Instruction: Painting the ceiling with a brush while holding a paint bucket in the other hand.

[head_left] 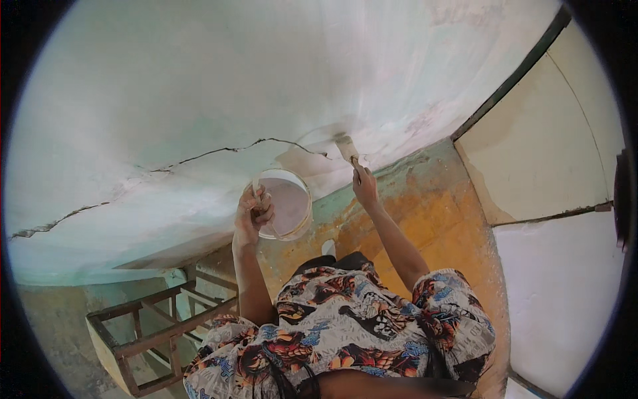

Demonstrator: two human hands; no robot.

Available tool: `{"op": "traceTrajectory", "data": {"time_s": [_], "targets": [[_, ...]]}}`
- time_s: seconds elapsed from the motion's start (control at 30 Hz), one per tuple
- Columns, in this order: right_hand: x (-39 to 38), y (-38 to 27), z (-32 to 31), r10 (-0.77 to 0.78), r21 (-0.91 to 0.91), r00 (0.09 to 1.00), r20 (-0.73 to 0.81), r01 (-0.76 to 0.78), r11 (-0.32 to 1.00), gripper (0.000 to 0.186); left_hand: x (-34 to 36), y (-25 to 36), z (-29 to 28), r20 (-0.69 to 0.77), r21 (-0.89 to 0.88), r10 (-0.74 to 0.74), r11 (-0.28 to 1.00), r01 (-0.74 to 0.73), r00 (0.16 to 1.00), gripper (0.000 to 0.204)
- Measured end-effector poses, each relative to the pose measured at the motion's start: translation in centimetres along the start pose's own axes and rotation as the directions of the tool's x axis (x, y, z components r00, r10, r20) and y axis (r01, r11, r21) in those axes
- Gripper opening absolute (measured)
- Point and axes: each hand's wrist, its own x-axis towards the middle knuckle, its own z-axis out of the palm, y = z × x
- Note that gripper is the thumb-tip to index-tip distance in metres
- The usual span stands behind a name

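The wall rises in front of the person and fills the upper part of the view, pale and streaked with green. Below it lies the floor, worn orange and green, and at lower left stands an open wooden frame. A jagged crack runs along the wall from the far left to near the middle, and a beige patch lies by its right end. The bucket is just in front of the wall, tilted so its pale contents show. The left hand is curled at its near left side, holding it up; whether by rim or handle I cannot tell. The right hand is closed round a flat-headed tool, brush or scraper, its head at the wall just right of the crack's end. The step in hand looks like coating or filling; the next move calls for a steady, flat stroke towards the crack.
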Motion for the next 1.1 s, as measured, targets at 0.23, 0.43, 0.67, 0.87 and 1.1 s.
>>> {"op": "traceTrajectory", "data": {"time_s": [0.23,0.43,0.67,0.87,1.1], "targets": [[13.8,-16.0,-13.1,-0.412,0.044,0.769,-0.489,0.494,0.869,0.04,0.0,-0.4,-0.4,-0.045,-0.022,0.027,0.999,-0.028,0.999,0.033],[23.9,-24.4,-19.4,-0.547,-0.079,0.609,-0.575,0.624,0.777,0.038,0.8,-0.7,-0.1,-0.061,-0.024,0.033,0.999,-0.035,0.998,0.034],[21.0,-12.6,-11.9,-0.469,-0.01,0.674,-0.57,0.565,0.825,0.028,0.8,-1.3,-0.4,-0.011,-0.047,0.021,0.999,-0.022,1.0,0.036],[9.2,-1.3,-4.0,-0.208,0.07,0.935,-0.287,0.237,0.969,0.031,0.6,-1.8,-1.1,0.002,-0.043,-0.034,0.999,0.034,0.999,0.037],[3.1,5.3,-1.1,-0.051,-0.144,0.998,-0.034,0.046,0.988,0.043,1.2,-1.3,0.0,0.04,-0.033,-0.054,0.998,0.055,0.998,0.036]]}}
